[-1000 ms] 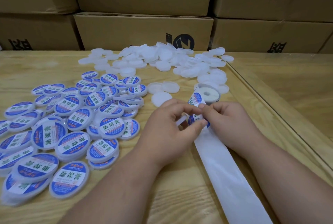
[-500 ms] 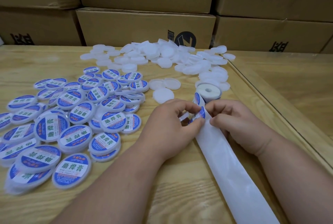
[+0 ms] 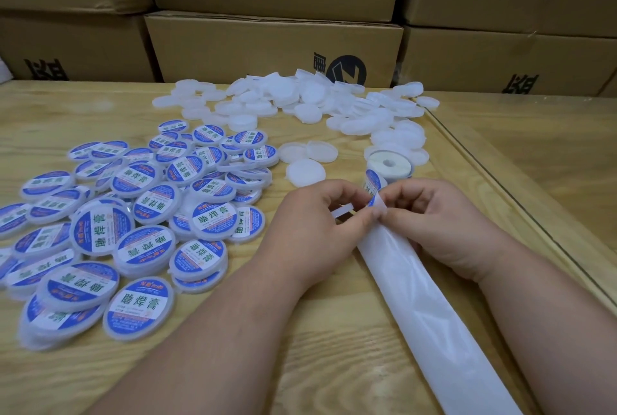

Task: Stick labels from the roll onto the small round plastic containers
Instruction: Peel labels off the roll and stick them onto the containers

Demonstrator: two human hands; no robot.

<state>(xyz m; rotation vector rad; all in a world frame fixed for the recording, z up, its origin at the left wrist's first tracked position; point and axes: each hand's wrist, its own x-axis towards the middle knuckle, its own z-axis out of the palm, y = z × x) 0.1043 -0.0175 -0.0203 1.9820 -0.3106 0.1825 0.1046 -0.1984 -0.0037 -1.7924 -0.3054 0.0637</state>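
The label roll lies flat on the wooden table, and its white backing strip trails toward me. My left hand holds a plain white container, of which only an edge shows under the fingers. My right hand pinches the strip where a blue label is folded over between both thumbs. Several labelled blue-and-white containers are heaped at the left. Several plain white containers are heaped at the back.
Stacked cardboard boxes wall off the back of the table. Three loose white containers lie just beyond my left hand. A raised wooden edge runs diagonally along the right, with a second wooden surface past it.
Both hands have drawn closer together over the strip, and the blue label between them is now mostly folded out of sight. The view has tipped slightly lower.
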